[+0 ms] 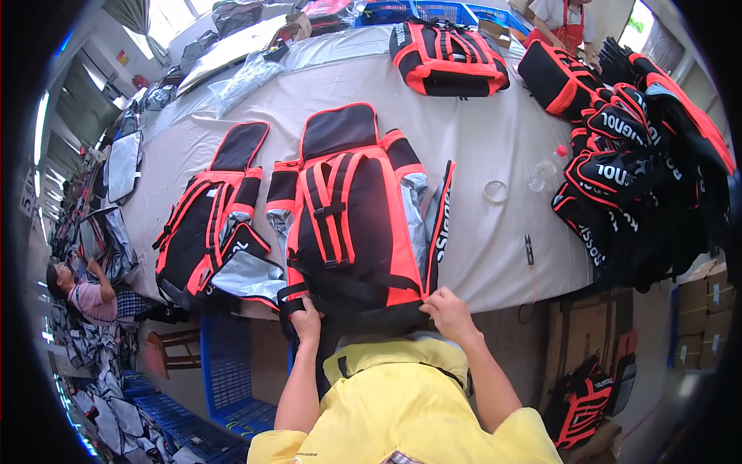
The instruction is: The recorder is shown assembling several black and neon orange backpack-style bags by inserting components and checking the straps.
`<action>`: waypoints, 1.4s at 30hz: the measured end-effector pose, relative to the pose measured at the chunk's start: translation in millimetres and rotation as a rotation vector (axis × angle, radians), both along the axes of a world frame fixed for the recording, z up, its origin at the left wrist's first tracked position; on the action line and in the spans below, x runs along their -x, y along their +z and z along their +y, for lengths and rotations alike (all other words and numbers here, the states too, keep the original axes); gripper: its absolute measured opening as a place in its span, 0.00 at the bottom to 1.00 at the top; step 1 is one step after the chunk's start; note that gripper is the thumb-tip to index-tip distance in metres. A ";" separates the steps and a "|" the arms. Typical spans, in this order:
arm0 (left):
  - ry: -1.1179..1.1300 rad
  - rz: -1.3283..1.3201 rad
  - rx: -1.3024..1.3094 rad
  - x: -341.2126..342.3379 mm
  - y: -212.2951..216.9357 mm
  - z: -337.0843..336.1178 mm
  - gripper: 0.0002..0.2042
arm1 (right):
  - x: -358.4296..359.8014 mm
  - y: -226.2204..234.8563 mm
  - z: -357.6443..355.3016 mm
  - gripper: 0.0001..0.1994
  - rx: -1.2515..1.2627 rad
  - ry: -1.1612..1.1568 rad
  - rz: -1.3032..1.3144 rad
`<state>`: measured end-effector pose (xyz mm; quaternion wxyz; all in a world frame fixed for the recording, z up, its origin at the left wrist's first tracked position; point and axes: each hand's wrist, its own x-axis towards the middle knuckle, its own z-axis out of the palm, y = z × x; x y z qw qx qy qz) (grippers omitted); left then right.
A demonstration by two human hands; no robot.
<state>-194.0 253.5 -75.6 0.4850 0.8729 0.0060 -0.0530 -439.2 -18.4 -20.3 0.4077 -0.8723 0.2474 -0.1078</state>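
A black and neon-red backpack (359,209) lies on the table in front of me, shoulder straps facing up and its top flap folded out to the far side. Silver lining shows along its opened sides. My left hand (306,319) is closed on the bag's near left corner, by a black strap. At the near right corner, my right hand (448,311) pinches the red-trimmed edge of the backpack. A second backpack (202,232) of the same kind lies to the left, with a silver-lined panel (249,272) spread between the two.
The pale cloth-covered table (495,255) holds thread snips (529,251), a tape roll (495,192) and a clear bottle (543,175) on the right. A pile of bags (626,166) stands beyond them. Another backpack (450,60) lies at the back. One person (560,23) works far right, another (93,298) at left.
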 end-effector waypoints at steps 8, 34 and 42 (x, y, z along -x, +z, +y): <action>0.013 0.036 -0.073 -17.7 -11.7 9.7 0.20 | -54.1 55.8 -23.3 0.27 -0.038 -0.316 -0.025; -1.040 0.485 -0.912 -82.9 229.8 -92.8 0.21 | 14.2 -112.0 -72.5 0.09 -1.298 -1.028 -0.353; -0.683 -0.157 -0.576 -11.6 174.1 -274.3 0.30 | 37.1 -120.6 -83.7 0.12 -1.479 -0.856 -0.147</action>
